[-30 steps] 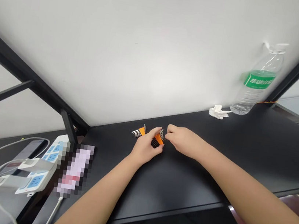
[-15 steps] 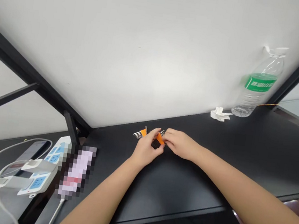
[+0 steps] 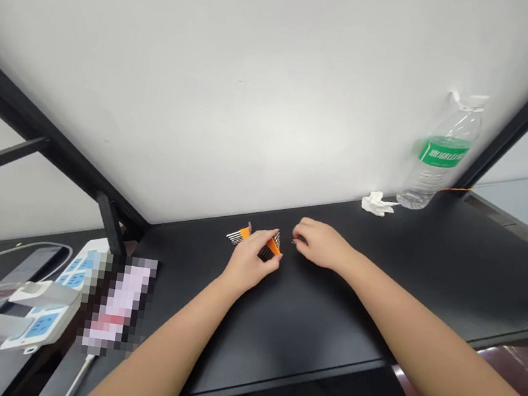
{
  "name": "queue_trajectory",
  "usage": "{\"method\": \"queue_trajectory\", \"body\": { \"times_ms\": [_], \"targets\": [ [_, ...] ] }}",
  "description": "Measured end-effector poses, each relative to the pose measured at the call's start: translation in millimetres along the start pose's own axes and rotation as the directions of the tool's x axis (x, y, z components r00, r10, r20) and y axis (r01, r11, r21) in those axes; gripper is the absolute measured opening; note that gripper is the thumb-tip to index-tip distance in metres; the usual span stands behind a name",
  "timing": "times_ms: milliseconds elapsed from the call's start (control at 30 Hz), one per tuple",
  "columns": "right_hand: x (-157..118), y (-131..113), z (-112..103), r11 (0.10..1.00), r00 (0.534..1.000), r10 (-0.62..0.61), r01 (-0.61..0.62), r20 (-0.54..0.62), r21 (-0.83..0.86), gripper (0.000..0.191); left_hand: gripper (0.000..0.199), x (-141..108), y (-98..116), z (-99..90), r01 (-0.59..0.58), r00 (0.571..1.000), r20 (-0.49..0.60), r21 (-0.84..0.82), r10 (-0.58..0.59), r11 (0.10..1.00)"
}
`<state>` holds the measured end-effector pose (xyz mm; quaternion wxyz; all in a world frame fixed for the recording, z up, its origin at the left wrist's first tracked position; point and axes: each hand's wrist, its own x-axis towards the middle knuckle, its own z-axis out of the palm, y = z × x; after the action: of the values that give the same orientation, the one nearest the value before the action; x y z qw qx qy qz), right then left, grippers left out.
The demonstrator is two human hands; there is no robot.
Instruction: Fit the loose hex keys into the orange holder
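Observation:
My left hand (image 3: 251,263) is closed around an orange holder (image 3: 274,247) with a row of thin metal pieces, like screwdriver bits, pinched between thumb and fingers just above the black desk. To the left, partly behind that hand, a second orange holder (image 3: 244,233) lies with several silver shafts pointing left. My right hand (image 3: 319,242) is a short way to the right, apart from the holder, fingers curled together in a pinch. Something small and shiny shows at its fingertips, too small to name.
Crumpled tissue (image 3: 378,204) and a water bottle with a green label (image 3: 445,151) stand by the wall. At left lie a blurred phone-like object (image 3: 118,305) on a cable and a white power strip (image 3: 67,291) with plugs. Black metal frame bars (image 3: 110,222) rise on both sides.
My right hand has drawn away from the orange holder, leaving a gap between the hands. The left hand still holds the holder. The whole view has shifted slightly.

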<state>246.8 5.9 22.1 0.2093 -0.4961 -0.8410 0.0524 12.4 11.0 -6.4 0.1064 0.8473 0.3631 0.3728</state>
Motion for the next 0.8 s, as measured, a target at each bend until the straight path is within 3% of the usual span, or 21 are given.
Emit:
{"method": "queue_trajectory", "body": {
  "times_ms": [100, 200, 333, 500, 567, 667, 800],
  "targets": [
    [0, 18, -3, 0.988, 0.983, 0.14, -0.131, 0.118, -0.086, 0.013, 0.047, -1, -2, 0.3, 0.009, 1.0, -0.015, -0.008, -0.009, 1.0],
    [1, 25, 2, 0.984, 0.967, 0.168, -0.151, 0.191, -0.098, 0.017, 0.045, -1, -2, 0.5, 0.007, 1.0, -0.025, -0.011, -0.008, 1.0],
    [5, 13, 11, 0.977, 0.962, 0.195, -0.174, 0.19, -0.12, 0.013, 0.048, -2, 1, 0.5, 0.006, 1.0, -0.005, -0.014, -0.006, 1.0],
    [7, -3, 12, 0.947, 0.901, 0.309, -0.26, 0.306, -0.19, 0.005, 0.057, -3, 0, 1.5, 0.056, 0.998, 0.006, -0.017, -0.056, 0.998],
    [5, -4, 9, 0.962, 0.924, 0.258, -0.22, 0.281, -0.16, 0.003, 0.058, -3, -1, 1.5, 0.06, 0.998, 0.004, 0.001, -0.06, 0.998],
    [1, -4, 3, 0.997, 0.977, 0.05, -0.062, 0.209, 0.052, 0.004, 0.059, -2, -3, 0.5, 0.057, 0.998, 0.006, 0.033, -0.058, 0.998],
    [-2, -8, -5, 0.963, 0.986, -0.127, 0.096, 0.11, 0.252, 0.01, 0.06, -2, -4, -0.9, 0.075, 0.997, 0.005, 0.048, -0.075, 0.996]
  ]
}}
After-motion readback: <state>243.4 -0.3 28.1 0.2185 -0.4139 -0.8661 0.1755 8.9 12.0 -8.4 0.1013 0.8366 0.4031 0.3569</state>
